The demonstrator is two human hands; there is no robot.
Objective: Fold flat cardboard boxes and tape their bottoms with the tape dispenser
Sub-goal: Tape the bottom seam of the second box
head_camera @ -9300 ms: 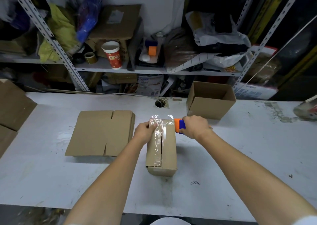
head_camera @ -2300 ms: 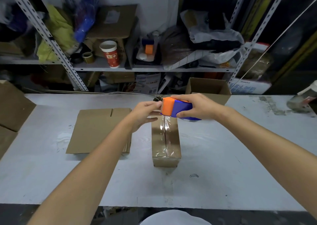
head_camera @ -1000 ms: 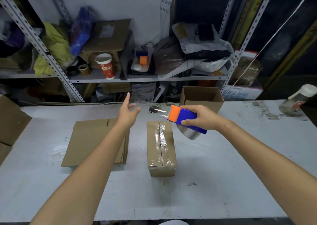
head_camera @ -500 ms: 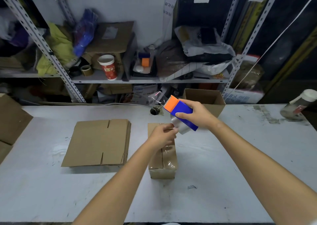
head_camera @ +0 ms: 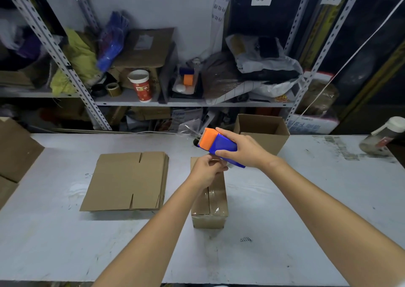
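The box [head_camera: 217, 199] stands on the table [head_camera: 54, 232]. Clear tape runs lengthwise over its top seam and wraps down over the near end.

Above the box's far end, the right hand [head_camera: 243, 153] grasps the dispenser [head_camera: 221, 146] and holds it clear of the cardboard. The fingers wrap over the blue body, and the orange cutter end points up and to the box's left. A crumpled tail of clear tape [head_camera: 189, 129] sticks out from that orange end.

The left hand [head_camera: 207, 172] is over the box's far end, just under the dispenser. Its fingers are curled, with the tips against the dispenser's underside. I cannot tell whether they pinch tape or only touch it. The left forearm crosses the box's left edge.

Left of the box and apart from it lies a stack [head_camera: 129, 181] of flat cardboard blanks. Beyond the box and to its right stands an open box [head_camera: 263, 131], mouth up and partly hidden by the right hand. Far to the box's right, a white-capped bottle [head_camera: 381, 137] lies tilted on the table. Far to the box's left, more cardboard [head_camera: 15, 151] shows at the frame's edge.

Behind the box, past the table's far edge, a shelf [head_camera: 186, 103] carries a red cup [head_camera: 141, 86], tape rolls [head_camera: 112, 89], bags and further cardboard.
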